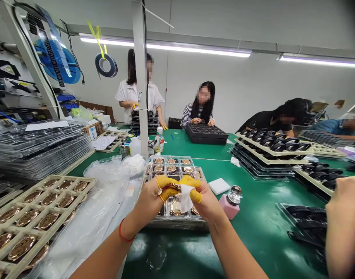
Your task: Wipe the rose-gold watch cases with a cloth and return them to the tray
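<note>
Yellow finger cots cover fingertips on both of my hands. My left hand (155,192) is closed on a round rose-gold watch case (174,186), held on edge above the tray. Pinched in my right hand (202,195) is a white wiping cloth (186,197), pressed against the case's right side. Below both hands lies a clear plastic tray (177,218) with rose-gold watch cases in its compartments. Right of it stand a pink pump bottle (229,206) with a metal top and a white pad (219,186).
A cream tray of watch cases (46,201) sits at left beside clear plastic bags (104,193). Stacked trays of black watches (270,145) stand at right, near another person's arm (344,224). A white post (141,77) rises behind my tray. Co-workers sit and stand across the green table.
</note>
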`<action>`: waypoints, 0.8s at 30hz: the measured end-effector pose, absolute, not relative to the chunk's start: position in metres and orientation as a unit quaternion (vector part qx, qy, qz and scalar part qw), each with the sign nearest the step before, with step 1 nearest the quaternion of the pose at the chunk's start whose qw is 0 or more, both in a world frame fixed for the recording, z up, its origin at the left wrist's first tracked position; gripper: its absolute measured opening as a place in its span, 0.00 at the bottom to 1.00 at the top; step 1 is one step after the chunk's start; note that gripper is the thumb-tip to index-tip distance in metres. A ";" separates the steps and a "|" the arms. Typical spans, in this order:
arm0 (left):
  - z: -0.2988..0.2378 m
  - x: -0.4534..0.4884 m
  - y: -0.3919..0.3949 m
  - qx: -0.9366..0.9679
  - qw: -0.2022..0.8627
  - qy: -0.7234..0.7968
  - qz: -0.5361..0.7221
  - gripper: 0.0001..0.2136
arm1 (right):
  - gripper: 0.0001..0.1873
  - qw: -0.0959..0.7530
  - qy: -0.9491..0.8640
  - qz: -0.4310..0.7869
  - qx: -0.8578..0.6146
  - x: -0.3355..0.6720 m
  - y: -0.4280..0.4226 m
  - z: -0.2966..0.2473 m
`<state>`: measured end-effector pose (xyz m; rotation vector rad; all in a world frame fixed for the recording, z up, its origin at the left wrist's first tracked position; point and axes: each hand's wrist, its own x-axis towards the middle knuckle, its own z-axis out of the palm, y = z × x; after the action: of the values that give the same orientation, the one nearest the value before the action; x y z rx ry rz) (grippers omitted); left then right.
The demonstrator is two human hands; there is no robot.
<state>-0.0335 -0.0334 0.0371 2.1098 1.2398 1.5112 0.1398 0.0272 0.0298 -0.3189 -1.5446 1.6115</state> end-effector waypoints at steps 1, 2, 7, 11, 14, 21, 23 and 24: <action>0.037 -0.035 -0.033 0.737 0.122 0.423 0.513 0.07 | 0.10 0.421 -0.588 0.678 -0.130 0.138 0.026 0.029; 0.037 -0.036 -0.033 0.748 0.103 0.422 0.502 0.07 | 0.10 0.413 -0.568 0.699 -0.138 0.137 0.025 0.029; 0.039 -0.037 -0.032 0.798 -0.056 0.437 0.411 0.10 | 0.11 0.407 -0.578 0.680 -0.192 0.134 0.016 0.031; 0.040 -0.037 -0.029 0.818 -0.153 0.409 0.375 0.10 | 0.11 0.400 -0.611 0.637 -0.246 0.137 0.016 0.031; 0.038 -0.040 -0.025 0.818 -0.104 0.364 0.433 0.10 | 0.09 0.401 -0.664 0.597 -0.204 0.142 0.019 0.034; 0.019 -0.032 -0.019 0.736 0.138 0.306 0.588 0.10 | 0.06 0.422 -0.695 0.570 -0.118 0.149 0.017 0.040; 0.017 -0.026 -0.022 0.698 0.194 0.340 0.600 0.10 | 0.08 0.442 -0.698 0.547 -0.131 0.148 0.015 0.037; 0.017 -0.023 -0.024 0.694 0.206 0.360 0.588 0.09 | 0.09 0.462 -0.698 0.526 -0.147 0.147 0.014 0.036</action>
<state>-0.0227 -0.0240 0.0173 1.9346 1.0038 1.6390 0.1465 0.0141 0.0357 -0.3603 -1.7170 1.2945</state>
